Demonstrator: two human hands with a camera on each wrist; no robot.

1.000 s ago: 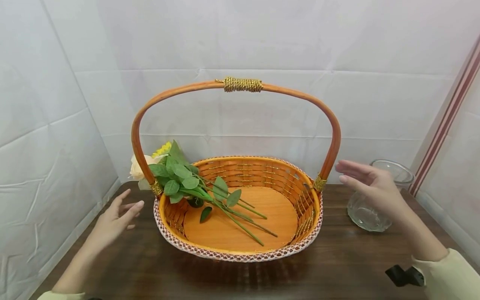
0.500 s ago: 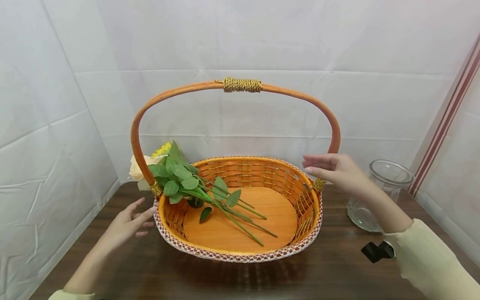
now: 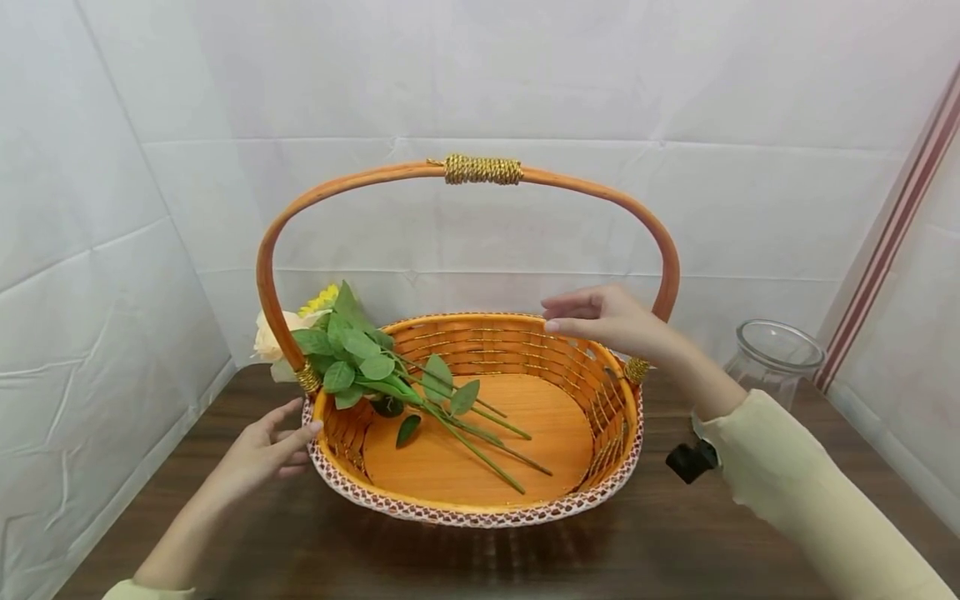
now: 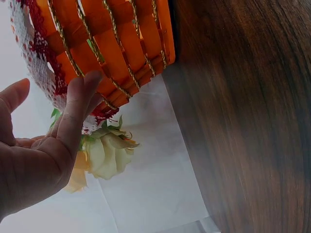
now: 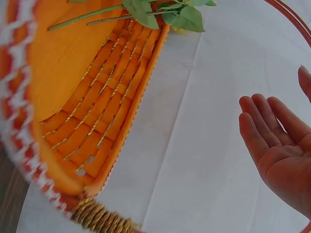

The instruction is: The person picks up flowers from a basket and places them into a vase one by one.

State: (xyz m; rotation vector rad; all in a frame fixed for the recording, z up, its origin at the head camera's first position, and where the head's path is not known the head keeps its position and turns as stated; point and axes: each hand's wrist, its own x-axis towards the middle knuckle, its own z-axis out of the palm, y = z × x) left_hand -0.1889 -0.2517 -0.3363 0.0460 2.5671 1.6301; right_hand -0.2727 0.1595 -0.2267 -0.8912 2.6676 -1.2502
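Centrally, an orange wicker basket (image 3: 480,517) stands upright on a dark wooden table (image 3: 675,542), its oval long axis running left to right, its arched handle (image 3: 483,170) spanning the same way. Flowers (image 3: 356,342) lie across its left end: blooms point left and back beyond the rim, stems slant right and forward inside. The left hand (image 3: 264,448), fingers loosely extended, holds nothing at the left rim; I cannot tell whether it touches. The right hand (image 3: 611,321), fingers outstretched together, hovers empty above the basket's right back edge.
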